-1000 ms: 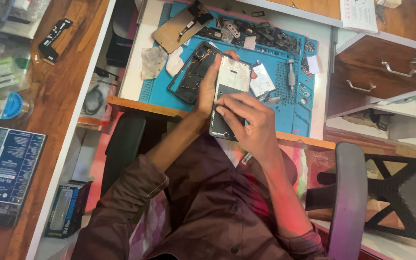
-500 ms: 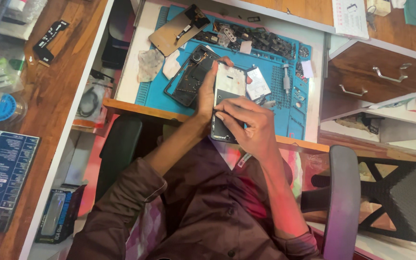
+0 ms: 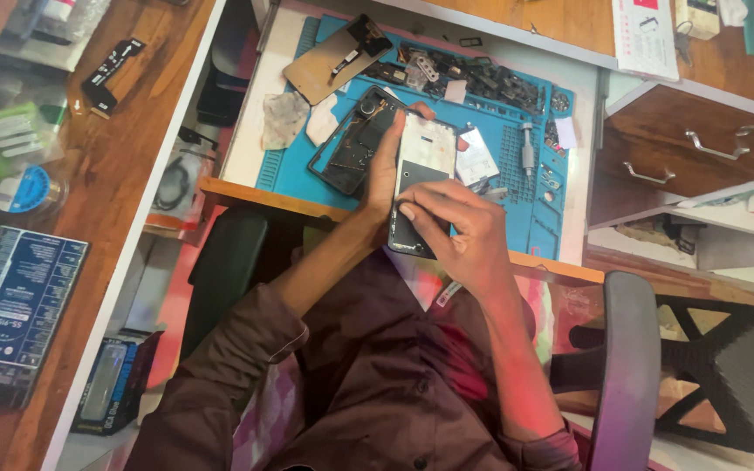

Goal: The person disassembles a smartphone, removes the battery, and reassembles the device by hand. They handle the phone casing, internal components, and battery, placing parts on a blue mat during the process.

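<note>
The left hand (image 3: 387, 166) grips the opened phone (image 3: 421, 179) by its left edge, holding it just above the near edge of the blue mat (image 3: 517, 218) on the bench. The right hand (image 3: 460, 231) is curled, fingertips pressing the phone's lower part (whether it pinches a tool I cannot tell). The work looks like mid-disassembly; the next move calls for steady, light prying.

A work mat (image 3: 307, 179) lay on the desk, and over its near edge the left hand (image 3: 386, 166) and right hand (image 3: 460, 231) held an opened phone (image 3: 421, 179) between them. Touching the left hand at its 9 o'clock lay a phone frame (image 3: 355, 144), with a detached screen panel (image 3: 329, 61) at that frame's 11 o'clock. A screwdriver (image 3: 527, 148) lay at the phone's 3 o'clock, and two drawers (image 3: 700, 153) stood farther out the same way.
</note>
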